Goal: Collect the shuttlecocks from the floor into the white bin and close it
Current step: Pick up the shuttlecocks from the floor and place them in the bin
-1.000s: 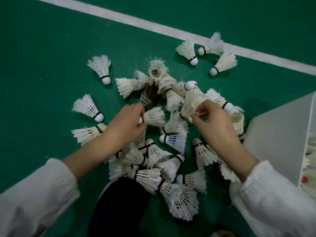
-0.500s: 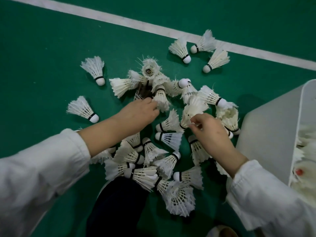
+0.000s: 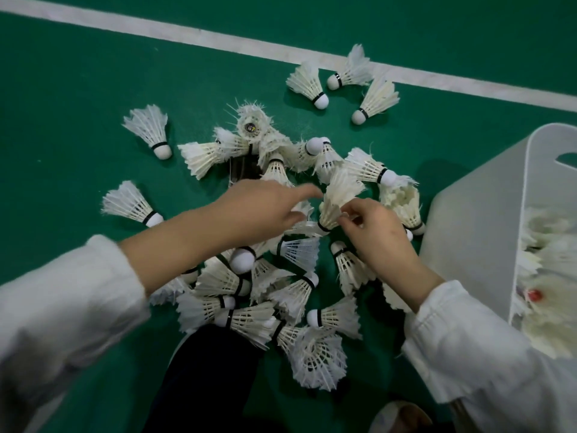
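Centre frame, right grip [image 3: 377,235] pinches 1 shuttlecock [image 3: 335,201] by its feathers, probably bound for the white bin [image 3: 474,220]; left grip [image 3: 256,210] reaches in, hold unclear.

right hand [image 3: 376,234] pinches shuttlecock [image 3: 336,200] | left hand [image 3: 259,210] over floor pile [image 3: 218,280] | white bin [image 3: 468,220] at right

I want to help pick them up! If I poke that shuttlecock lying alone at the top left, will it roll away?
Probably only in a curve: the lone shuttlecock lies on its side, cork tip narrow, feather skirt wide. It likely feels light, being mostly thin feathers.
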`<action>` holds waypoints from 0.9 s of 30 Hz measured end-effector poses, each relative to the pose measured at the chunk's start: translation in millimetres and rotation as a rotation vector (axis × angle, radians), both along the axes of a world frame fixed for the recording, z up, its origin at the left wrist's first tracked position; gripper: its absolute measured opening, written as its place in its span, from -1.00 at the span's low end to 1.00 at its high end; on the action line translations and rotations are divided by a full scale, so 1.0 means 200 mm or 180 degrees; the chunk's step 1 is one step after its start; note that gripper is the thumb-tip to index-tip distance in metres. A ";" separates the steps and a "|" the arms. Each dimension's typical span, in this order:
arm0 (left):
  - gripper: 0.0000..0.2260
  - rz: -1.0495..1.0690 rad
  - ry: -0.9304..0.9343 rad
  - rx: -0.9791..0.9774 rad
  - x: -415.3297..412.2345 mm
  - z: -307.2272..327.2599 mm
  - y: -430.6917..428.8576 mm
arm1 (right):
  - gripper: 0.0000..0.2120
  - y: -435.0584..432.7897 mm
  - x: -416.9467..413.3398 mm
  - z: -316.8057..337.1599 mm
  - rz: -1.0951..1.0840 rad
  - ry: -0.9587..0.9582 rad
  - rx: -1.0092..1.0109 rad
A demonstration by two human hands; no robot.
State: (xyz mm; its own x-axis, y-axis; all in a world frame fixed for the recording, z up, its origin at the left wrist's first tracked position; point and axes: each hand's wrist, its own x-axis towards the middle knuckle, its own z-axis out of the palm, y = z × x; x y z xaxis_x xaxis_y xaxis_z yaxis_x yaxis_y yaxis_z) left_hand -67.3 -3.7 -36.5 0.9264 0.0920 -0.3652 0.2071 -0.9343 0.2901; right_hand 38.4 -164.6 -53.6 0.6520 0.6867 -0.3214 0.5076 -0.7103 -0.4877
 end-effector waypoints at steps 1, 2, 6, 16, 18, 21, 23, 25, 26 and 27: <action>-0.64 -0.0102 0.0245 0.0008 0.04 -0.03 -0.02 | -0.86 0.00 0.00 0.00 0.0005 0.0015 -0.0012; -0.62 -0.0189 0.0414 0.0069 0.06 -0.06 -0.04 | -0.87 -0.01 0.00 -0.01 0.0004 0.0024 -0.0020; -0.76 -0.0163 0.0386 0.0237 0.07 -0.12 -0.04 | -0.86 -0.02 0.00 -0.02 0.0019 -0.0001 0.0011; -0.89 0.0280 -0.0512 0.0105 -0.02 0.22 0.01 | -0.84 -0.02 0.12 0.33 0.0551 -0.0258 0.0234; -0.89 0.0301 -0.0616 0.0027 0.05 0.38 -0.04 | -0.85 -0.07 0.19 0.50 0.0669 -0.0452 0.0317; -0.87 0.0209 -0.0810 -0.0053 0.19 0.60 -0.15 | -0.85 -0.23 0.30 0.73 0.0696 -0.0723 0.0316; -0.87 0.0069 -0.0948 -0.0088 0.30 0.73 -0.24 | -0.85 -0.37 0.36 0.87 0.0503 -0.0821 0.0361; -0.88 -0.0101 -0.1086 -0.0140 0.41 0.84 -0.34 | -0.87 -0.53 0.39 0.97 0.0225 -0.0851 0.0487; -0.89 -0.0184 -0.1130 -0.0188 0.47 0.88 -0.40 | -0.88 -0.62 0.41 1.01 0.0067 -0.0844 0.0518; -0.89 -0.0272 -0.1156 -0.0208 0.53 0.91 -0.46 | -0.88 -0.71 0.42 1.04 -0.0088 -0.0834 0.0510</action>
State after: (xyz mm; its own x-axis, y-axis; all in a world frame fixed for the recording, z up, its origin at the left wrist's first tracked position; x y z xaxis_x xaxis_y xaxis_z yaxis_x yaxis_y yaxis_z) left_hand 38.1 -95.6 145.3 0.9999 -0.0040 -0.0141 0.0018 -0.9209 0.3899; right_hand 122.0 -307.2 153.6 0.7177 0.6958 -0.0291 0.6123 -0.6503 -0.4497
